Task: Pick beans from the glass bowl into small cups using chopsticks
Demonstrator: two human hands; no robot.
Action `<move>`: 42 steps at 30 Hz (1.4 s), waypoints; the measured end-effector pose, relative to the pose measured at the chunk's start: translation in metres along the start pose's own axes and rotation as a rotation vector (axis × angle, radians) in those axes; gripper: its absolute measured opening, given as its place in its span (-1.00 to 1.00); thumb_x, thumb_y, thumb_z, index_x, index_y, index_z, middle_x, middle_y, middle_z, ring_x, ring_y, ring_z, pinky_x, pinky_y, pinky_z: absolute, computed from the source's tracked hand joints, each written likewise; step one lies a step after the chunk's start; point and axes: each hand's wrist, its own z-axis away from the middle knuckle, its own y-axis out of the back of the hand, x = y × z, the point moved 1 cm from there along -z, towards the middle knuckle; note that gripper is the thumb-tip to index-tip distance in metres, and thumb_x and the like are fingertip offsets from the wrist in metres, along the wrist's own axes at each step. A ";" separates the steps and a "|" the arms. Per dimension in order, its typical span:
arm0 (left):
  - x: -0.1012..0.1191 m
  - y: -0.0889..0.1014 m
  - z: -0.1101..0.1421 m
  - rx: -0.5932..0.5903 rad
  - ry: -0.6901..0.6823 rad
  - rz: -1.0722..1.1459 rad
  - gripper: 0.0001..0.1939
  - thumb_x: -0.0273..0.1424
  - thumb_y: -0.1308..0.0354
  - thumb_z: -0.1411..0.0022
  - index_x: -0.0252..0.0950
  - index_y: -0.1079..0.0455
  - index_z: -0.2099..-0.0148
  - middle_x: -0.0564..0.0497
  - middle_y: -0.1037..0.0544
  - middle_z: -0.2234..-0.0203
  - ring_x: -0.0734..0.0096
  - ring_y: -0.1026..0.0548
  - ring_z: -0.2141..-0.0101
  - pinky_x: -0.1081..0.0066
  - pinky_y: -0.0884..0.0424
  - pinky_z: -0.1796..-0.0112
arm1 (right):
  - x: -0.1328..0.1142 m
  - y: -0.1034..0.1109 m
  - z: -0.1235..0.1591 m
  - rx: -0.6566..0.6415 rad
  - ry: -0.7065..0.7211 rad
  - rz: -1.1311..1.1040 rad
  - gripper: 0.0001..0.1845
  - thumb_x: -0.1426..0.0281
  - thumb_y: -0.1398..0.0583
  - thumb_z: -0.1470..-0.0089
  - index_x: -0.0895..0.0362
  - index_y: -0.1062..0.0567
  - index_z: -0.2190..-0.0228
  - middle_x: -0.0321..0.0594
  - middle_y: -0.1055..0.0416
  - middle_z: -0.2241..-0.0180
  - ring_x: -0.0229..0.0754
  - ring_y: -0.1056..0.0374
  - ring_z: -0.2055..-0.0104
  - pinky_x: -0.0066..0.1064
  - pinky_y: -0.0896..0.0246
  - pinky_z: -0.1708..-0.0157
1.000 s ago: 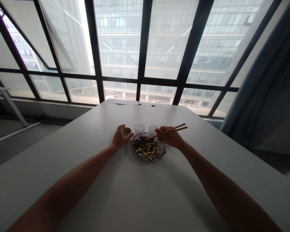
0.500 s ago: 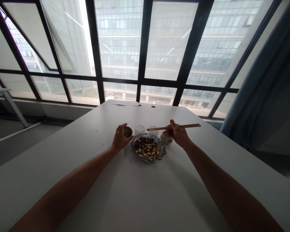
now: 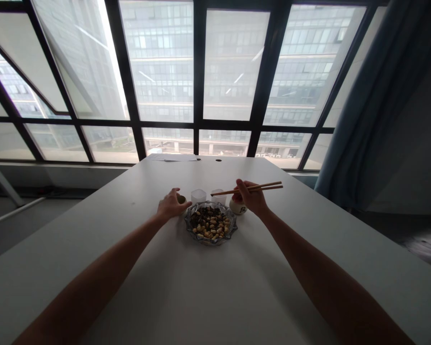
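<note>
A black character [image 3: 242, 210] — resembling 风, though small — marks the rounded cream ceramic-looking cup [image 3: 234, 207] beside the right hand [image 3: 252, 197].

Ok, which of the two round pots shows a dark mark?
The pale pot by the right hand; the other pot, by the left hand, shows none.

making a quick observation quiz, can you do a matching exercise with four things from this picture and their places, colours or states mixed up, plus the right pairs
Column one
1. chopsticks
2. glass bowl
3. curtain
4. pale jar

Column two
a. blue, hanging at the right of the view
b. bears a dark mark on its side
c. held in the right hand
d. contains nuts and dark pieces

Pairs: 1-c, 2-d, 3-a, 4-b
</note>
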 end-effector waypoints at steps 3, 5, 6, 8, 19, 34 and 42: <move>0.019 -0.002 -0.010 0.030 -0.092 -0.040 -0.31 0.00 -0.33 -0.03 -0.23 -0.31 -0.12 -0.27 -0.57 0.02 -0.14 -0.52 0.01 0.02 -0.36 0.01 | 0.001 0.002 -0.001 0.019 -0.005 -0.004 -0.27 -0.35 -0.21 0.19 0.11 -0.46 0.54 -0.15 -0.48 0.65 -0.20 -0.35 0.67 -0.38 -0.34 0.65; 0.033 -0.008 -0.016 0.029 -0.163 -0.078 -0.32 -0.02 -0.31 -0.05 -0.25 -0.31 -0.13 -0.30 -0.56 0.01 -0.17 -0.51 0.00 -0.01 -0.33 -0.02 | 0.003 0.002 -0.001 0.029 0.003 -0.002 -0.28 -0.35 -0.20 0.17 0.10 -0.46 0.54 -0.15 -0.48 0.64 -0.20 -0.35 0.67 -0.37 -0.34 0.65; 0.038 -0.012 -0.020 0.011 -0.178 -0.094 -0.32 -0.04 -0.32 -0.05 -0.25 -0.31 -0.14 -0.31 -0.56 0.02 -0.17 -0.51 0.00 -0.01 -0.33 -0.02 | 0.004 0.002 -0.001 0.037 0.006 -0.002 -0.28 -0.34 -0.20 0.16 0.10 -0.45 0.54 -0.15 -0.48 0.64 -0.20 -0.35 0.67 -0.38 -0.33 0.65; 0.047 -0.021 -0.026 -0.044 -0.169 -0.103 -0.30 -0.06 -0.34 -0.01 -0.23 -0.30 -0.14 -0.28 -0.59 0.06 -0.16 -0.53 0.03 0.00 -0.33 -0.02 | 0.006 0.001 -0.001 0.047 0.010 -0.001 -0.29 -0.34 -0.19 0.14 0.10 -0.45 0.53 -0.15 -0.49 0.64 -0.20 -0.36 0.67 -0.37 -0.33 0.65; 0.055 -0.028 -0.028 -0.005 -0.466 0.083 -0.18 -0.53 -0.36 0.08 -0.21 -0.18 -0.24 -0.16 -0.52 0.02 -0.02 -0.44 -0.05 0.08 -0.42 -0.04 | 0.002 -0.005 0.012 0.082 0.242 0.146 -0.43 -0.16 -0.11 -0.15 0.09 -0.43 0.51 -0.15 -0.51 0.57 -0.17 -0.43 0.56 -0.35 -0.37 0.51; 0.066 -0.016 -0.017 0.061 -0.719 0.119 -0.32 -0.46 -0.36 -0.08 -0.22 -0.21 -0.22 -0.14 -0.46 -0.10 0.06 -0.39 -0.13 0.04 -0.36 -0.14 | 0.004 -0.021 0.027 -0.224 0.618 0.598 -0.57 0.05 -0.05 -0.32 0.10 -0.47 0.36 -0.19 -0.50 0.39 -0.22 -0.38 0.42 -0.43 -0.21 0.37; 0.060 -0.020 -0.024 -0.100 -0.232 0.008 -0.29 -0.34 -0.38 -0.04 -0.31 -0.23 -0.20 -0.22 -0.57 0.00 0.01 -0.51 -0.03 0.14 -0.44 -0.03 | -0.003 -0.013 0.019 -0.147 0.385 0.369 -0.39 -0.05 0.04 -0.31 0.11 -0.39 0.55 -0.23 -0.41 0.64 -0.24 -0.32 0.61 -0.44 -0.17 0.57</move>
